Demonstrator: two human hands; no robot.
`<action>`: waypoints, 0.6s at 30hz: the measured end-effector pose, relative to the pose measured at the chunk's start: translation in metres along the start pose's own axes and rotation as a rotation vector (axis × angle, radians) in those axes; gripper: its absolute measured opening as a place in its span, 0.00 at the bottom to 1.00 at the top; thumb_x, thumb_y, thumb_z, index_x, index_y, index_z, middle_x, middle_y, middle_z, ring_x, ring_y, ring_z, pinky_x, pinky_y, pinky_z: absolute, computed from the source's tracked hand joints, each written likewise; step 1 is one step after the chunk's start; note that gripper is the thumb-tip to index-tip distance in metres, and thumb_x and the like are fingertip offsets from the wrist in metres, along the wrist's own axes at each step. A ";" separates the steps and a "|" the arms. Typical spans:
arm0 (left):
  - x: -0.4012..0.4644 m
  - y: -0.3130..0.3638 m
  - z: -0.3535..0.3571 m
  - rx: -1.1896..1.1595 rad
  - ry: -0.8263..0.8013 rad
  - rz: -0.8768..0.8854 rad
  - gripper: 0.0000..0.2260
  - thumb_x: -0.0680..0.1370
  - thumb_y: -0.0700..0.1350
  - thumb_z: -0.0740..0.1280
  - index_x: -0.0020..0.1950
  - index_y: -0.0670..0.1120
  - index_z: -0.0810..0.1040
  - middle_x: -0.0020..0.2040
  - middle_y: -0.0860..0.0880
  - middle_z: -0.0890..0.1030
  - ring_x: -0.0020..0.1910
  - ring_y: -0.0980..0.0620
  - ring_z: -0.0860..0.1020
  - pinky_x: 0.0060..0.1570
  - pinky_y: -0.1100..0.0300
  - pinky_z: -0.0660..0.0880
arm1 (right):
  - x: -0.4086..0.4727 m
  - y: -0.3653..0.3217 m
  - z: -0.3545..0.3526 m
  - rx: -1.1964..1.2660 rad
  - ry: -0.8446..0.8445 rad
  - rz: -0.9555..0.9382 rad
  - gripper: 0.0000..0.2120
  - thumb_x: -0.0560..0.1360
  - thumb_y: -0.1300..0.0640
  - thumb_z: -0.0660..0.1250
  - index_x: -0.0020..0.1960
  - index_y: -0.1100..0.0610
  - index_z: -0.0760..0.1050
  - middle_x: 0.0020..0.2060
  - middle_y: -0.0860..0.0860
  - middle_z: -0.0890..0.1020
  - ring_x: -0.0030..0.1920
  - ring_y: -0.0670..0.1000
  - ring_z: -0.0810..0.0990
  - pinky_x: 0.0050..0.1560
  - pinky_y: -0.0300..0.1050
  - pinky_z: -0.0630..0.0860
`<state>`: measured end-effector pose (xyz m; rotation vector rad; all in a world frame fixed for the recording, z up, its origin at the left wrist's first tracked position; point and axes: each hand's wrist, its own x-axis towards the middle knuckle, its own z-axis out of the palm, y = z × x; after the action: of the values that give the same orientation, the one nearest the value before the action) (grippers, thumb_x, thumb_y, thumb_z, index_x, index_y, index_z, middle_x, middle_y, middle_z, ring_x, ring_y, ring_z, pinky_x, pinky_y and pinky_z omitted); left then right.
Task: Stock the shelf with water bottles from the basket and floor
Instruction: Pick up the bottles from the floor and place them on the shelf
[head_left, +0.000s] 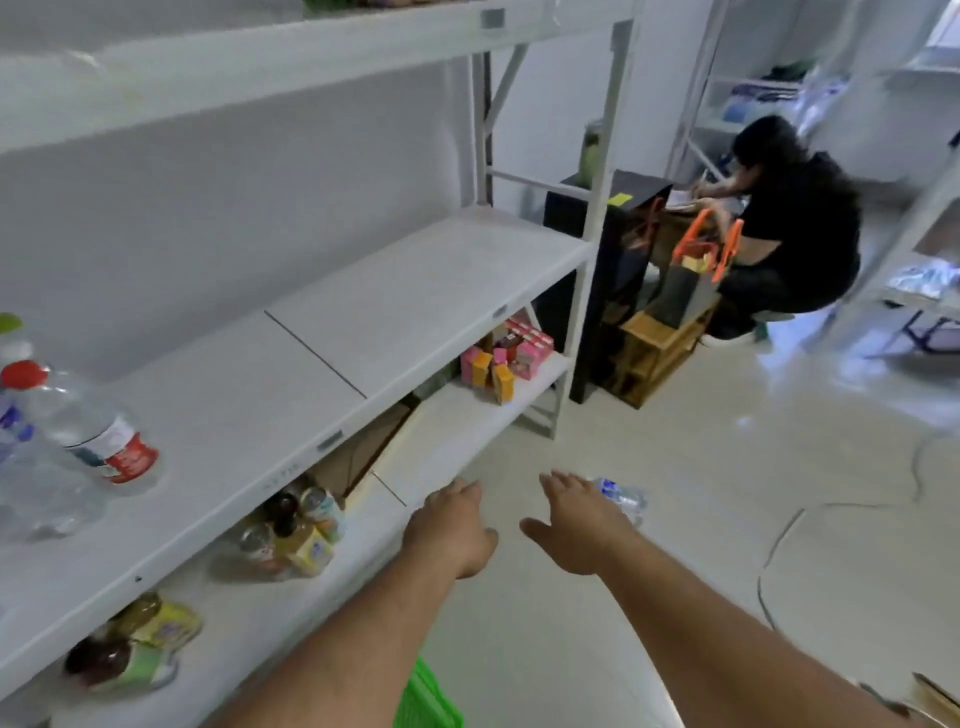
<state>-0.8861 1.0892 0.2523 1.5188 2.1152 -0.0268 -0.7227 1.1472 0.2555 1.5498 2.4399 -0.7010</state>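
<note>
We reach both arms toward the floor bottle (621, 498): right hand (579, 525) spread wide just before it, left hand (451, 525) loosely open, empty. Its blue label is unreadable.

white wall (208, 208), glossy pale floor (675, 519)

Two bare forearms enter the picture from about 6 o'clock and about 5 o'clock. No sleeve covers them as far as the frame shows. The left hand (451, 525) and the right hand (574, 522) wear no glove, ring or watch that is visible. The forearms look broad near the lower edge and narrow toward the wrists.
</note>
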 end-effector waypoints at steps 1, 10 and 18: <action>0.009 0.024 0.008 0.010 -0.024 0.012 0.33 0.78 0.56 0.62 0.80 0.51 0.54 0.81 0.50 0.54 0.77 0.45 0.59 0.74 0.49 0.62 | 0.000 0.026 -0.003 0.018 -0.006 0.026 0.37 0.80 0.38 0.58 0.81 0.55 0.51 0.81 0.52 0.54 0.80 0.55 0.53 0.78 0.50 0.53; 0.085 0.203 0.057 -0.002 -0.112 0.005 0.33 0.77 0.56 0.63 0.80 0.52 0.55 0.81 0.51 0.55 0.78 0.47 0.58 0.74 0.52 0.61 | 0.020 0.223 -0.045 0.049 -0.072 0.106 0.34 0.79 0.38 0.60 0.79 0.54 0.58 0.77 0.52 0.63 0.75 0.56 0.63 0.72 0.51 0.65; 0.143 0.258 0.057 -0.021 -0.135 -0.056 0.33 0.77 0.55 0.62 0.80 0.52 0.55 0.80 0.51 0.56 0.77 0.47 0.59 0.74 0.52 0.62 | 0.070 0.296 -0.078 0.058 -0.128 0.105 0.33 0.79 0.38 0.60 0.77 0.54 0.61 0.75 0.51 0.67 0.73 0.56 0.66 0.69 0.51 0.69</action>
<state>-0.6674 1.2918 0.2154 1.4051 2.0440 -0.1232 -0.4830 1.3443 0.2093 1.5883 2.2487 -0.8303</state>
